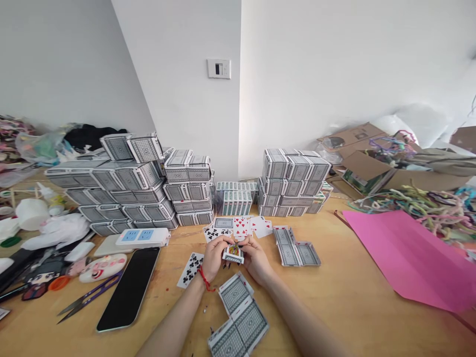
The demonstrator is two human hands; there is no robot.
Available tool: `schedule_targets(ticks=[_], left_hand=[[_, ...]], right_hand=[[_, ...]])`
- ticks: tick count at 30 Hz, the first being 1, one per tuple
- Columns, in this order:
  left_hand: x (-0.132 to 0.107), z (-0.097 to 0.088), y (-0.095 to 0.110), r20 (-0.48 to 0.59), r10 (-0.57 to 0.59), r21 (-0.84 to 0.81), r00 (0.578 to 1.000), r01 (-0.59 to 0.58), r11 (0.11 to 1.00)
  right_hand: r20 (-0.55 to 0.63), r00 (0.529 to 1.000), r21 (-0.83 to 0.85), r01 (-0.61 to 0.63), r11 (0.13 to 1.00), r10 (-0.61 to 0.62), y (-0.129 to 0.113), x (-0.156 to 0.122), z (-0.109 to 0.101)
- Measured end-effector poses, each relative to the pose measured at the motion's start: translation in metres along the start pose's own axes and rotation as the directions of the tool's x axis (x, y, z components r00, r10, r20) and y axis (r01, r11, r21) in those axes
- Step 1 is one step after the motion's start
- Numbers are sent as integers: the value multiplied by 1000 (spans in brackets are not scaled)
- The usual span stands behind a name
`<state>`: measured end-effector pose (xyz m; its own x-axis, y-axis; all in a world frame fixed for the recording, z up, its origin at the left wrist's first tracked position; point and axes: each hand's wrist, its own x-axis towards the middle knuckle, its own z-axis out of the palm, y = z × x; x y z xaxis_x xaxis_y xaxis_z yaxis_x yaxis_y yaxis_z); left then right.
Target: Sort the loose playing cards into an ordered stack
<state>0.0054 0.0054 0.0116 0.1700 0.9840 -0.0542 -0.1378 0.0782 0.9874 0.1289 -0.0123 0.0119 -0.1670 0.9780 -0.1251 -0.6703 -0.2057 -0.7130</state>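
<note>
A folded playing card point(233, 253) with a face picture on it is held between my two hands. My left hand point(214, 255), a red string bracelet at its wrist, grips its left side. The fingers of my right hand point(255, 258) pinch its right and upper edge. Just beyond lie loose playing cards, among them a seven of hearts point(242, 226) and a face-down card point(223, 223). A ten of clubs point(192, 268) lies beside my left wrist. Below my hands rests a block built of folded cards point(240, 317); a smaller L-shaped card block point(295, 248) sits to the right.
Tall stacks of card blocks stand at the left point(126, 178) and right point(293, 176), with green-edged card packs point(235, 198) between them. A phone point(130, 287), scissors point(91, 297) and a power strip point(143, 237) lie left. Pink paper point(412, 263) and pipe cleaners point(416, 206) lie right.
</note>
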Motion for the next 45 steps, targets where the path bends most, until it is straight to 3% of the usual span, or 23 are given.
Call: schedule_targets(ticks=[9,15,20,24,31,37,42,45], left_hand=[[1,-1,-1,-10,-9,48,1000,10,999],[-2,-2,4,-34,181,201,983,-171,965],[-3,-4,3,-11,234,261,972,-223,939],[0,-3,1,-22,269,254,963,-254,933],[6,-4,-5,-110,211,260,971,-177,949],[2,-1,-2,-30,218,152,976,-211,966],[1,3,3,-88,237,249,967,-209,946],[2,2,3,-109,244,295,964,-203,934]], right_hand=[[14,1000,7,-11,1000,11,4,2,-4],[32,998,-23,-56,998,57,-1,2,-1],[95,989,-110,-103,989,114,-2,3,-3],[56,998,-102,-18,995,24,2,6,-6],[-17,991,-230,128,965,-135,9,8,-9],[-39,979,-301,177,937,-198,9,7,-5],[-18,962,-424,241,873,-274,13,7,-5],[10,968,-426,232,874,-252,13,6,-4]])
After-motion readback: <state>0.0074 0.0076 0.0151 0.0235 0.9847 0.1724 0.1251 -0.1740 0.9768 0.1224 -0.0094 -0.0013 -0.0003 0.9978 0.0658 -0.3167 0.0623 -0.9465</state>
